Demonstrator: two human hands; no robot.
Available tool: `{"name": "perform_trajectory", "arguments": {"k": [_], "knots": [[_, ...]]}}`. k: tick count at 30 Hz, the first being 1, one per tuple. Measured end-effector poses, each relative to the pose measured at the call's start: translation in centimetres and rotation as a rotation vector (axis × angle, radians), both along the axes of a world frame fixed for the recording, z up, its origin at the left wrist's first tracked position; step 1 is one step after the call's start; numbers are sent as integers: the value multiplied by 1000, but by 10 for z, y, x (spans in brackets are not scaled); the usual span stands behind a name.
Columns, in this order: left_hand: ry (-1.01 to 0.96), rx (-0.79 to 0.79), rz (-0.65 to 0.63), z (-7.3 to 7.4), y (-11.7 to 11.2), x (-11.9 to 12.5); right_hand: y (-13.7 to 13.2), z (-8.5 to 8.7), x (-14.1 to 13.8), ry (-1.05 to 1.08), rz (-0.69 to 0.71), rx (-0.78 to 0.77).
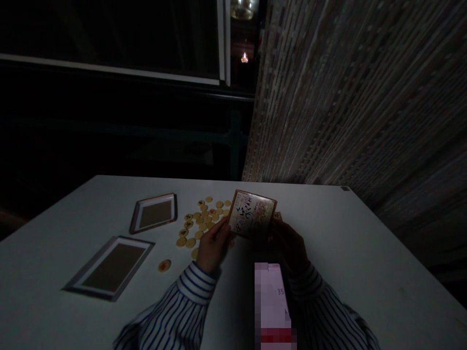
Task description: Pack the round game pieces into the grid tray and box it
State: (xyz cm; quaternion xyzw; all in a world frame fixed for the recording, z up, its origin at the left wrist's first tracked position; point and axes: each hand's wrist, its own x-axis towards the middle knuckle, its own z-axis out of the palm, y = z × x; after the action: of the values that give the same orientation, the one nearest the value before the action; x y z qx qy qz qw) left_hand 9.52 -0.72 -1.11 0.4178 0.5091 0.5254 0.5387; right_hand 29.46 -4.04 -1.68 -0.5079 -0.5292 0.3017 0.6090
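Observation:
Both hands hold up a small Chinese chess box [254,214], tilted so its printed face with dark brush characters shows. My left hand [212,244] grips its lower left corner, thumb on the edge. At its right edge my right hand [292,244] is closed, largely in shadow. Round wooden chess pieces [202,220] lie scattered beside and behind my left hand, several with characters facing up. One piece [164,265] sits apart, nearer to me. A small patterned corner [278,215] peeks out behind the box; the rest of it is hidden.
Two shallow trays lie on the white table [346,272] at the left: a brown-edged one [133,219] farther off and a pale-rimmed one [115,295] nearer. A lit phone-like screen [273,301], partly blurred out, is between my forearms. A string curtain [310,97] hangs behind the right side.

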Motion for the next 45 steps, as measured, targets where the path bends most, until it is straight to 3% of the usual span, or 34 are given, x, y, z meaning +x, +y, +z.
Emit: {"name": "perform_trajectory", "arguments": {"k": [5, 15, 23, 29, 35, 39, 45], "knots": [[36, 24, 12, 4, -1, -1, -1, 3, 0, -5, -26, -16], [97, 110, 8, -7, 5, -5, 0, 6, 3, -20, -67, 19], [111, 125, 35, -6, 5, -7, 2, 2, 6, 1, -118, 12], [139, 131, 62, -7, 6, -8, 3, -6, 8, 67, -65, -21], [137, 156, 115, -10, 7, -10, 2, 0, 3, 73, -38, -15], [54, 150, 105, -8, 7, -9, 3, -1, 4, 75, -46, 3], [-154, 139, -12, -5, 3, -5, 4, -1, 10, 102, -70, -6]]}}
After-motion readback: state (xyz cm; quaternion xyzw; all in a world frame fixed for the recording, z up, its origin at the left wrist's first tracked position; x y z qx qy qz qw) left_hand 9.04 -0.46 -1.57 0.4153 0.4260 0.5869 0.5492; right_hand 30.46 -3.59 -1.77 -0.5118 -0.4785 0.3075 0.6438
